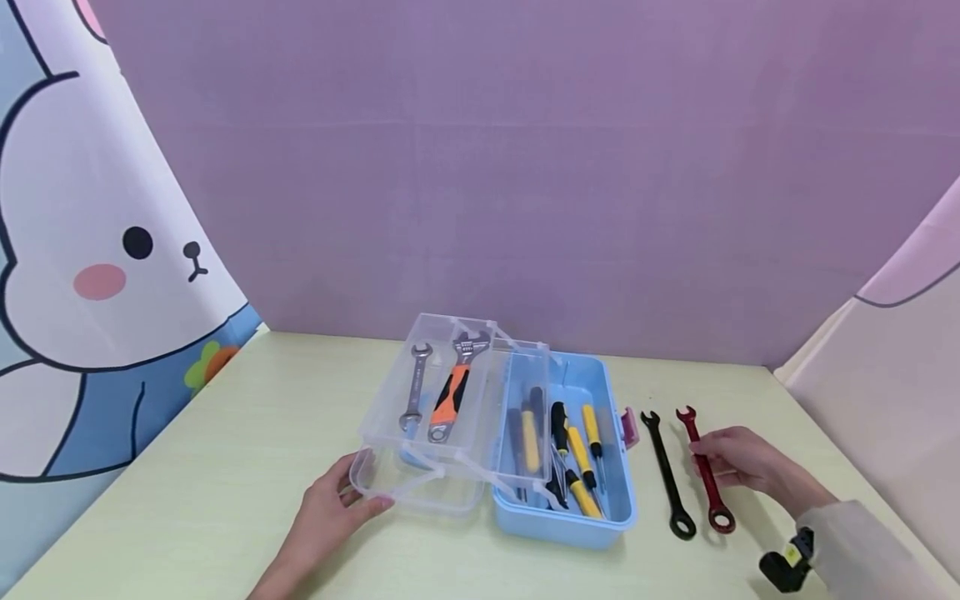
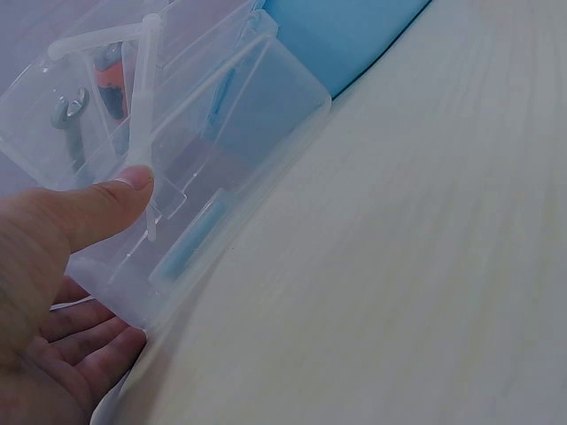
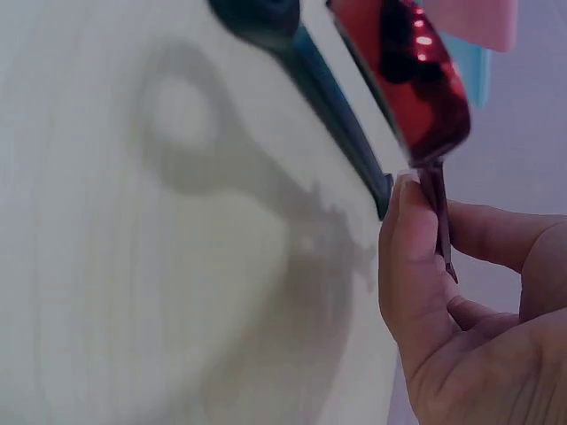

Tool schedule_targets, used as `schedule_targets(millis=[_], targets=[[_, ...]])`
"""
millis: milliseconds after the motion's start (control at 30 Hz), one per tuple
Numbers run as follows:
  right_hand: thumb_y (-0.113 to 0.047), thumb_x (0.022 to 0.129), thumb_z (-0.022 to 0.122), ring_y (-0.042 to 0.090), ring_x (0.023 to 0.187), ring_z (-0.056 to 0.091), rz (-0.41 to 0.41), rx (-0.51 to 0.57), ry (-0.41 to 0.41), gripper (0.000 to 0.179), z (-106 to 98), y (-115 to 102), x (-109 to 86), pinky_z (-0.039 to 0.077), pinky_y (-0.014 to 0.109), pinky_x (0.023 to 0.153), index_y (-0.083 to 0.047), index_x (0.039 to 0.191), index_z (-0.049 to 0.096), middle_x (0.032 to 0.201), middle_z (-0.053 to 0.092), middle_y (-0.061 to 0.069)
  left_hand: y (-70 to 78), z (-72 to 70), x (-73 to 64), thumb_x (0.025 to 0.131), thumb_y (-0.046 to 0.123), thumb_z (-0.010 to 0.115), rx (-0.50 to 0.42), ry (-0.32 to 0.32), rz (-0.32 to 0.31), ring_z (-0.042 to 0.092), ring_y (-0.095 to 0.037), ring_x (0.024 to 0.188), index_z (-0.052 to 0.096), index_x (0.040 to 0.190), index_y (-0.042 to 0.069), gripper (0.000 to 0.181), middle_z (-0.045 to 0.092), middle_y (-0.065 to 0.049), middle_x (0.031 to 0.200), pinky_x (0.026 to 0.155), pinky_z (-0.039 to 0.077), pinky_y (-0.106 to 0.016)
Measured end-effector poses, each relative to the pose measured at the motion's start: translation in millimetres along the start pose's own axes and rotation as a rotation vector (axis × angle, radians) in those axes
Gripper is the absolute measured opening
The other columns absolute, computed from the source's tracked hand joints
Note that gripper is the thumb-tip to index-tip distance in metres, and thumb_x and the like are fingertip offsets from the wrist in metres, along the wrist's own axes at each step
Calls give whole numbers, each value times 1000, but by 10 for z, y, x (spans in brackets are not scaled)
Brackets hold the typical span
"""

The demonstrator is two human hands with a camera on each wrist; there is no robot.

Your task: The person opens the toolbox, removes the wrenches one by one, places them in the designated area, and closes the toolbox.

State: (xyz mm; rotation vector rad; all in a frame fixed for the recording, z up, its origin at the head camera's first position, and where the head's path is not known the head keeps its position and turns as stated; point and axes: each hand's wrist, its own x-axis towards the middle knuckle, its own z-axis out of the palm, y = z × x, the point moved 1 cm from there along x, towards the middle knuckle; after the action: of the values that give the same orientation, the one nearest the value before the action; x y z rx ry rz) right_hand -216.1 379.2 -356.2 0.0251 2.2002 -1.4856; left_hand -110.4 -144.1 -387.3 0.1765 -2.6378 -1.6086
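My right hand (image 1: 738,462) pinches a red combination wrench (image 1: 707,475) by its shaft. In the right wrist view the wrench's glossy ring end (image 3: 416,80) points toward the camera and its shadow falls on the table. Left of it lies a black combination wrench (image 1: 667,475). At the near left corner of the toolbox's clear lid (image 1: 450,492), my left hand (image 1: 326,512) has its thumb on one side and fingers on the other. Inside the lid's tray are a small silver wrench (image 1: 416,387) and an orange-and-black adjustable wrench (image 1: 453,392).
The open blue toolbox (image 1: 555,527) holds several yellow- and black-handled tools, partly hidden behind the clear lid. A pink latch (image 1: 630,427) sticks out at its right side. Behind the pale table (image 1: 225,467) stands a purple backdrop (image 1: 525,167).
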Motion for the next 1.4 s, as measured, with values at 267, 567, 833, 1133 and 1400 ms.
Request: schedule_targets(millis=[267, 567, 833, 1133, 1400], targets=[[-10, 93, 55, 5, 54, 55, 26, -70, 61, 13, 36, 83, 31, 56, 23, 53, 0, 90, 64, 60, 54, -6, -12, 4, 6, 73, 20, 83, -24, -9, -9, 54, -41, 120, 44, 136, -3, 77, 48, -32, 135, 88, 57, -31], [-10, 92, 57, 5, 52, 50, 44, -104, 95, 12, 55, 139, 92, 55, 22, 50, 0, 87, 62, 57, 48, -7, -19, 15, 10, 73, 20, 83, -8, -9, 7, 53, -42, 121, 44, 136, -3, 77, 48, -33, 134, 89, 56, -32], [-10, 90, 60, 8, 53, 52, 62, -174, 159, 12, 32, 130, 120, 54, 23, 49, 0, 83, 61, 55, 48, -6, -35, 27, 17, 72, 20, 83, -40, -3, -11, 54, -41, 120, 46, 135, -2, 76, 49, -31, 135, 88, 57, -30], [-8, 86, 62, 11, 54, 56, 74, -247, 226, 14, 24, 113, 138, 57, 29, 52, 5, 83, 61, 60, 56, -1, -33, 13, 8, 73, 20, 83, -55, -9, -10, 55, -41, 119, 45, 135, -2, 76, 48, -32, 136, 87, 57, -29], [-11, 83, 68, 14, 57, 59, 111, -370, 273, 26, -22, 109, 182, 58, 31, 55, 12, 90, 57, 68, 59, 6, -23, 5, 2, 73, 22, 83, -46, -9, -14, 55, -42, 119, 45, 136, -1, 77, 46, -32, 137, 86, 57, -30]])
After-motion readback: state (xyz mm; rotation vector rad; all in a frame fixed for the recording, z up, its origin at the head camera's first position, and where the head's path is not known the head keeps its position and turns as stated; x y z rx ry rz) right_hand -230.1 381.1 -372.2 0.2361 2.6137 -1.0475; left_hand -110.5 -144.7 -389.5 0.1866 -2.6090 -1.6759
